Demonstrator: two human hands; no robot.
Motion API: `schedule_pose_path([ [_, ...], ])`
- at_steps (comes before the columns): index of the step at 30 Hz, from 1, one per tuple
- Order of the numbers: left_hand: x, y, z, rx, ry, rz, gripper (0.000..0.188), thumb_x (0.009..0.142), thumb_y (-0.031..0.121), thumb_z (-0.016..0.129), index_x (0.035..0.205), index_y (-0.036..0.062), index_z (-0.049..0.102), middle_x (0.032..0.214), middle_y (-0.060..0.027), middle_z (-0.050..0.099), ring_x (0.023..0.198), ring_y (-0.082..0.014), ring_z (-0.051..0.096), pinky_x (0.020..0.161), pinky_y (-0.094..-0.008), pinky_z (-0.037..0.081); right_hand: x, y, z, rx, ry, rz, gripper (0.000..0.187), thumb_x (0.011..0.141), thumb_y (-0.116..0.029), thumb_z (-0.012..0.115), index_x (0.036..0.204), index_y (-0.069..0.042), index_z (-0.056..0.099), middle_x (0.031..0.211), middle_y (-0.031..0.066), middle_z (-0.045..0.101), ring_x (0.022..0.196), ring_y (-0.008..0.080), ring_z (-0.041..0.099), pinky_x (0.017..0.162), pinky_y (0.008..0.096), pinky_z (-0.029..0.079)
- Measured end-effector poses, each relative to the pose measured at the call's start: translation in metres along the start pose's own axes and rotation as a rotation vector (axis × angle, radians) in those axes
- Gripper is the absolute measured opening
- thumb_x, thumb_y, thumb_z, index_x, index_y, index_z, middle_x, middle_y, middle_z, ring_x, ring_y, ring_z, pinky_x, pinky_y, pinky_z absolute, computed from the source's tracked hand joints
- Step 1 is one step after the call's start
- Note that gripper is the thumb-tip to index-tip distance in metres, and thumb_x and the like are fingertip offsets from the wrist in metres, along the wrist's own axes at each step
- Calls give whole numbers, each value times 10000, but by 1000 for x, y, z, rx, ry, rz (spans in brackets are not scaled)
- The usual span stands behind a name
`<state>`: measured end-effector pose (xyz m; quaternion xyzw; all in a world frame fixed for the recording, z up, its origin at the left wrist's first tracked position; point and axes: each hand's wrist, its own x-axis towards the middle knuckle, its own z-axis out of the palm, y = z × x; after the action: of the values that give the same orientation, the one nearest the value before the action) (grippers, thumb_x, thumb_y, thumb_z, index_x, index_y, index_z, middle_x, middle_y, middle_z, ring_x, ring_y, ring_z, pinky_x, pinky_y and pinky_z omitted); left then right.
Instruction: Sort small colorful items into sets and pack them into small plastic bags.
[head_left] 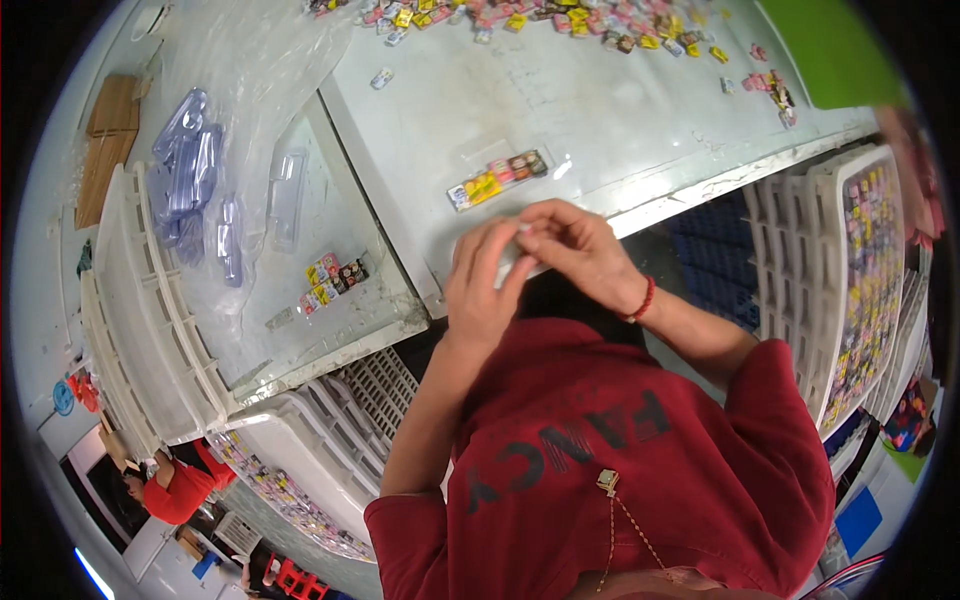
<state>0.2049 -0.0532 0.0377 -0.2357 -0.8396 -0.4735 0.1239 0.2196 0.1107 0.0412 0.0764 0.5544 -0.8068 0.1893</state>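
Note:
My left hand (482,280) and my right hand (585,250) meet at the table's front edge, fingertips pinched together. A small whitish bit shows between them; its kind I cannot make out. Just beyond my fingers lies a clear plastic blister tray (490,150) with a row of small, colourful block-shaped pieces (484,187) in white, yellow, pink and dark brown. Neither hand touches that row. A red beaded bracelet (645,299) is round my right wrist.
Loose colourful pieces (580,20) are heaped at the table's far side. Clear plastic trays (190,165) pile up at left, near a small group of pieces (333,282). Stacked white crates (800,270) stand at right, more crates (300,440) at lower left. A person in red (180,490) is farther left.

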Motion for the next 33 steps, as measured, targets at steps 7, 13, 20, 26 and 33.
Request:
schedule_pose_path([
  [7, 62, -28, 9, 337, -380, 355, 499, 718, 177, 760, 1163, 42, 581, 1264, -97, 541, 1203, -339, 484, 974, -413, 413, 15, -29, -39, -504, 368, -236, 203, 910, -74, 633, 1102, -8, 624, 876, -23, 617, 806, 42, 560, 723, 191, 463],
  [13, 49, -54, 22, 327, -359, 361, 403, 738, 115, 730, 1112, 22, 612, 1256, -105, 556, 1170, -313, 515, 947, -407, 439, 30, -27, -40, -616, 443, -273, 184, 909, -99, 639, 1065, -3, 647, 834, 14, 639, 806, 52, 584, 719, 193, 474],
  [20, 50, -50, 23, 226, -296, 335, 416, 710, 68, 745, 1102, 1, 620, 1230, -110, 575, 1141, -319, 539, 929, -411, 454, 46, -13, -55, -602, 387, -327, 228, 914, -106, 634, 1115, 2, 621, 891, 11, 643, 837, 62, 592, 741, 198, 481],
  [26, 56, -40, 16, 206, -176, 252, 383, 689, 52, 758, 1052, 18, 641, 1113, -104, 618, 1081, -308, 564, 899, -393, 473, 40, -27, -67, -855, 493, -470, 171, 888, -44, 628, 1056, -21, 648, 907, 46, 666, 795, 100, 605, 703, 235, 495],
  [33, 66, -43, 25, 227, -265, 279, 282, 674, 26, 757, 935, 26, 650, 983, -78, 617, 945, -267, 594, 776, -354, 511, 48, -27, -83, -1270, 661, -740, 238, 797, -19, 673, 1030, -70, 668, 998, 109, 646, 868, 283, 634, 731, 352, 523],
])
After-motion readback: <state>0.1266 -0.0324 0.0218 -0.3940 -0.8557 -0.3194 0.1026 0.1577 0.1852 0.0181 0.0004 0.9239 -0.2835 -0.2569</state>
